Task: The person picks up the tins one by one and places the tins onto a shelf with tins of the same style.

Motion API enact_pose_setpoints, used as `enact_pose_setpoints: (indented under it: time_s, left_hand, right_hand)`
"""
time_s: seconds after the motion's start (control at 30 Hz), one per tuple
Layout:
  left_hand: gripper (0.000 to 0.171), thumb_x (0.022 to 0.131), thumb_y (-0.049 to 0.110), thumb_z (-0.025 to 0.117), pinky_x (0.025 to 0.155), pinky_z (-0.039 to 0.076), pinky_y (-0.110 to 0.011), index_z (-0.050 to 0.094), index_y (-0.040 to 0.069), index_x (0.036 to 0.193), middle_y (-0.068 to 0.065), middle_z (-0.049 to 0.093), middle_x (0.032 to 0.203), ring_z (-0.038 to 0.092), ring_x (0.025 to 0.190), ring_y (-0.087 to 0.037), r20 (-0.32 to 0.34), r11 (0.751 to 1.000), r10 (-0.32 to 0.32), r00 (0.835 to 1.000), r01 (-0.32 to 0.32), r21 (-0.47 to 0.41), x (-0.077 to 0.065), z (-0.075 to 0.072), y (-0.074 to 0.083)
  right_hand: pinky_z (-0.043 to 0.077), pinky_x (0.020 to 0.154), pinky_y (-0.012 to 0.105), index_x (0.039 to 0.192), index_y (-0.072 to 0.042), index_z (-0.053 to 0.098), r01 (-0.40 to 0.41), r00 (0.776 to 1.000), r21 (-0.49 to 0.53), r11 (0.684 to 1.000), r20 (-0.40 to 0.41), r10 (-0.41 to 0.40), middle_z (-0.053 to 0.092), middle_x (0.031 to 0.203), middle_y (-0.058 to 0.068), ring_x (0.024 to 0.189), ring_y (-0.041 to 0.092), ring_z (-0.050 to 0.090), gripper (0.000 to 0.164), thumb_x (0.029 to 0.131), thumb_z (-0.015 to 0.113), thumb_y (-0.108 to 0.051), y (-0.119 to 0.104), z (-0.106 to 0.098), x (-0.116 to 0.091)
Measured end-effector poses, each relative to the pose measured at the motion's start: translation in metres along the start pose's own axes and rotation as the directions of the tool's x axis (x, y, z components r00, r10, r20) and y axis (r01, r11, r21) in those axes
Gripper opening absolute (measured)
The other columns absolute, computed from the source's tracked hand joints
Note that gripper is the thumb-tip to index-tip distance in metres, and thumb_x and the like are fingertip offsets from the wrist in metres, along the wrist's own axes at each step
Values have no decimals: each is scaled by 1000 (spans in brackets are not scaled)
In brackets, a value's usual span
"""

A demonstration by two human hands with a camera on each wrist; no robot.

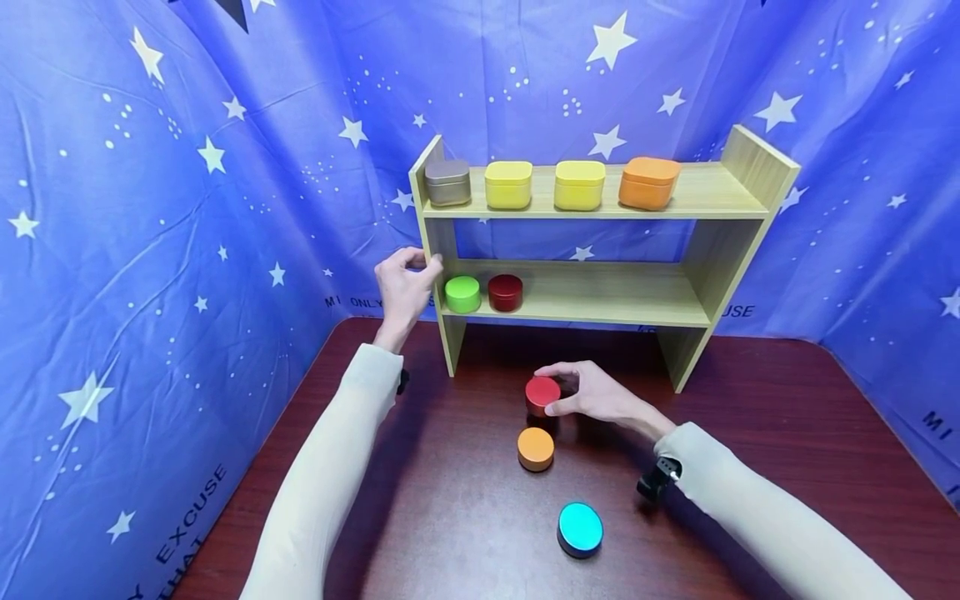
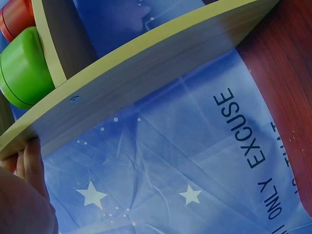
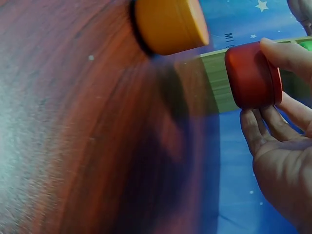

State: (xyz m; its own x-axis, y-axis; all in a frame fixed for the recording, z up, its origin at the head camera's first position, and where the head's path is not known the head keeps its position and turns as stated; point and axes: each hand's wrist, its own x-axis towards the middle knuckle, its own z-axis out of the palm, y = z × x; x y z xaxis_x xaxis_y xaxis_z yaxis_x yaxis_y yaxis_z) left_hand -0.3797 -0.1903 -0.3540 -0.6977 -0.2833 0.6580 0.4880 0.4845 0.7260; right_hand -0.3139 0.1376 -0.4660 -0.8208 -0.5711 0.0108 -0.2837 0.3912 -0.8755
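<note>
A small wooden shelf (image 1: 600, 292) stands on the table. At its left side panel (image 2: 146, 73), my left hand (image 1: 405, 287) holds the panel's front edge with curled fingers; in the left wrist view the fingers (image 2: 33, 168) touch the outer face. My right hand (image 1: 596, 396) grips a round red tin (image 1: 542, 395) between thumb and fingers, in front of the shelf. The right wrist view shows this red tin (image 3: 251, 78) held off the table, fingertips around its side. An orange round tin (image 1: 536, 450) sits just nearer to me on the table.
A turquoise-topped tin (image 1: 580, 529) stands close to me. On the lower board are a green tin (image 1: 462, 295) and a dark red tin (image 1: 506, 293). The upper board bears a grey tin (image 1: 447, 183), two yellow tins (image 1: 508, 185) and an orange squarish tin (image 1: 649, 183). A blue star-patterned cloth (image 1: 225, 208) surrounds the table.
</note>
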Motion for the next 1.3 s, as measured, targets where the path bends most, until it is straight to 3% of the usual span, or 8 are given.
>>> enact_pose_setpoints:
  time_s: [0.2, 0.43, 0.77, 1.3]
  left_hand:
    - [20, 85, 17, 79, 73, 48, -14, 83, -3, 89, -23, 81, 87, 64, 73, -5, -1, 1000, 1, 1000, -1, -1, 0, 0, 0]
    - [20, 85, 17, 79, 71, 47, -14, 83, -2, 89, -24, 81, 87, 64, 73, -6, -2, 1000, 4, 1000, -4, -1, 1, -1, 0]
    - [19, 85, 15, 79, 69, 46, -11, 82, -3, 87, -24, 80, 85, 61, 70, -1, -8, 1000, 9, 1000, -9, -6, 0, -1, 1]
    - [17, 85, 14, 79, 67, 49, -11, 84, -2, 89, -23, 81, 85, 62, 69, 1, -12, 1000, 4, 1000, -4, -22, 0, 0, 0]
  right_hand:
    - [55, 94, 19, 145, -1, 66, 34, 999, -48, 998, -13, -35, 80, 125, 15, 109, 16, 71, 65, 86, 90, -13, -12, -8, 0]
    - [55, 92, 17, 144, -5, 67, 55, 998, -42, 998, -19, -56, 79, 127, 14, 104, 6, 71, 63, 85, 89, -8, -27, -20, 2]
    - [54, 89, 15, 145, -4, 67, 59, 998, -36, 998, -36, -61, 79, 126, 16, 100, 3, 71, 65, 84, 89, -5, -51, -38, 2]
    - [54, 92, 14, 148, 1, 63, 73, 997, -17, 997, -24, -73, 75, 135, 21, 108, -1, 69, 65, 88, 87, -9, -69, -51, 14]
